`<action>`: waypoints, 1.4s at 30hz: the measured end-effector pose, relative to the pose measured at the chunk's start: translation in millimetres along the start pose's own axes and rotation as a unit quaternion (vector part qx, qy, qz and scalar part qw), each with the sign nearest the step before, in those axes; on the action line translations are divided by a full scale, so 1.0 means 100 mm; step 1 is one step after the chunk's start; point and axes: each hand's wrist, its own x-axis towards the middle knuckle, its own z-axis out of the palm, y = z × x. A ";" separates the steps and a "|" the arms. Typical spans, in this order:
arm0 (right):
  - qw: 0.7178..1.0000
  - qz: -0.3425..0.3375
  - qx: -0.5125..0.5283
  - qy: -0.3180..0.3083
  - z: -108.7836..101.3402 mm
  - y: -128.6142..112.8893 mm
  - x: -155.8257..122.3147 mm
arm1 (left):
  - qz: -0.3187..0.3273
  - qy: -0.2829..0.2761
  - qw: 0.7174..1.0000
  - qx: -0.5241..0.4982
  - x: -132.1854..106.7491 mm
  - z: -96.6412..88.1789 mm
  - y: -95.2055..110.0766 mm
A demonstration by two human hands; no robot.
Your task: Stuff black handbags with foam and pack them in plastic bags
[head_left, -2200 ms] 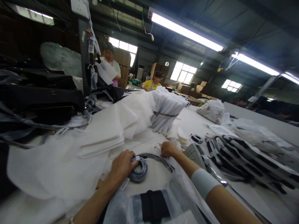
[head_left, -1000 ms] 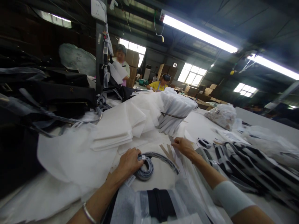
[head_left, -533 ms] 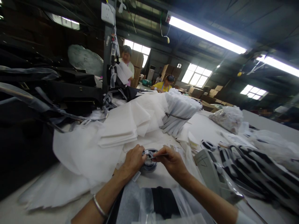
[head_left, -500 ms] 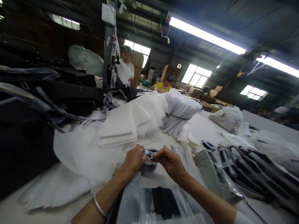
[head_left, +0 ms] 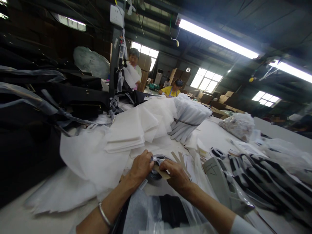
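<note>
A dark coiled strap (head_left: 155,175), apparently wrapped in clear plastic, lies on the table in front of me. My left hand (head_left: 142,165) has its fingers closed on the coil's left upper edge. Between the closed fingers of my right hand (head_left: 175,175) is a strip of brown card (head_left: 163,173), which reaches over the middle of the coil. More card strips (head_left: 180,160) lie just beyond that hand. Nearest me is a grey and black piece (head_left: 168,211) under clear plastic.
White sheets (head_left: 126,130) spread on the left, beside a tied white bundle (head_left: 187,117). Black bags (head_left: 80,94) are piled at far left. A grey tray-like holder (head_left: 216,178) and plastic-wrapped black straps (head_left: 263,182) occupy the right. Two co-workers are across the table.
The card strip in my right hand has tilted, so its flat face now shows over the coil. My right hand has moved slightly down; my left hand stays at the coil.
</note>
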 end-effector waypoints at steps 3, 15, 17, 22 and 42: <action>0.999 0.033 -0.033 0.025 0.09 0.02 0.10 | 0.003 -0.001 1.000 -0.005 -0.01 0.04 -0.03; 0.941 0.173 0.284 0.063 -0.08 -0.09 0.17 | 0.177 -0.035 0.939 -0.292 -0.06 -0.24 -0.01; 0.905 0.210 0.361 0.078 -0.12 -0.13 0.17 | 0.188 -0.088 0.898 -0.388 -0.10 -0.32 -0.01; 0.873 0.244 0.412 0.095 -0.25 -0.23 0.19 | 0.138 -0.103 0.885 -0.433 -0.17 -0.33 -0.01; 0.731 0.282 0.589 0.198 -0.37 -0.25 0.27 | 0.059 0.004 0.929 -0.364 -0.21 -0.24 0.08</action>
